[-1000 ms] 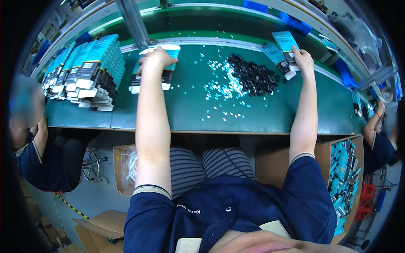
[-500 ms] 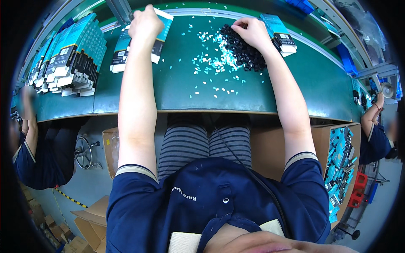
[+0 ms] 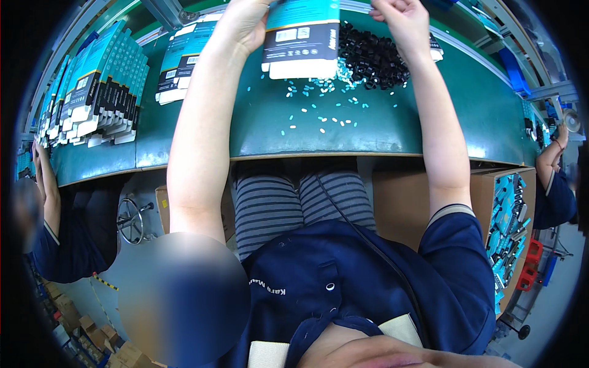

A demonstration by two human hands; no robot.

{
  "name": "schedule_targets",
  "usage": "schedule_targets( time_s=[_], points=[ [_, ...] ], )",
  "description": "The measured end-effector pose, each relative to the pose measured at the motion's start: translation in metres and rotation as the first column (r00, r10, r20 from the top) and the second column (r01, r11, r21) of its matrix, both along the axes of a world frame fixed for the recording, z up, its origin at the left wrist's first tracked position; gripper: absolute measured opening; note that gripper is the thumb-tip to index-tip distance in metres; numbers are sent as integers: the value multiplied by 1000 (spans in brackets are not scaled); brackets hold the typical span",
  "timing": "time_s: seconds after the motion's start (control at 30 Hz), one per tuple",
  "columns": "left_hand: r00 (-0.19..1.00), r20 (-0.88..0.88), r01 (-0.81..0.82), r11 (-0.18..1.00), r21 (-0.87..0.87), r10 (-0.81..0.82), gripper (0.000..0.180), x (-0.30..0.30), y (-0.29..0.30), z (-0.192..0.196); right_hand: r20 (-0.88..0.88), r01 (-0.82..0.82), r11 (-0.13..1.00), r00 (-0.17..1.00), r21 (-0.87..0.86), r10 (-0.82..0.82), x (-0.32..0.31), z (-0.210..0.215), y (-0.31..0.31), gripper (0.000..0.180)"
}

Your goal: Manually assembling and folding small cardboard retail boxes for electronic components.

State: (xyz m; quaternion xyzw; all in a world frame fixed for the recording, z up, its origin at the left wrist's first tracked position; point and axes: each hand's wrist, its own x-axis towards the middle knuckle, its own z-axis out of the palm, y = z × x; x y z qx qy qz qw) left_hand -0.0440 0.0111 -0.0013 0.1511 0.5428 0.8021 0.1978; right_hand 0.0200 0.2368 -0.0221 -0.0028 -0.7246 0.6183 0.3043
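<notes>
Green bench point(image 3: 392, 132) w/ scattered teal bits: we grip a flat teal box point(image 3: 302, 37), left hand point(image 3: 245, 21) & right hand point(image 3: 399, 18) pinching its top, above black parts pile point(image 3: 374, 58). Best keep it level, edges squared.

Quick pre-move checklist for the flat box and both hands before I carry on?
1. Left hand grips the flat teal box: ok, it holds the left edge.
2. Right hand on the box: cannot tell, fingers sit near its top right corner.
3. Box clear of the table: ok, lifted above it.
4. Pile of black parts within reach: ok, just under the right hand.
5. Small teal pieces contained: not ok, scattered loose.
6. Stack of flat boxes at left: ok, leaning in a row.
</notes>
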Motion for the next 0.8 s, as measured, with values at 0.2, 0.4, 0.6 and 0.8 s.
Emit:
schedule_targets(
  time_s=[0.2,0.4,0.6,0.8],
  points=[
    [889,44,397,814,425,-456,25,-2,-2,-15,-45,-136,989,990,-67,133,9,16,-24,13],
    [959,213,149,973,175,-185,24,13,18,-22,-181,-47,996,983,-80,31,19,25,-37,12],
    [952,209,179,959,219,-225,24,22,28,-28,-130,-16,1000,991,9,17,28,30,-42,16],
    [962,150,173,935,309,-227,26,25,24,-27,10,-209,976,978,-59,210,26,22,-52,14]
  ],
)
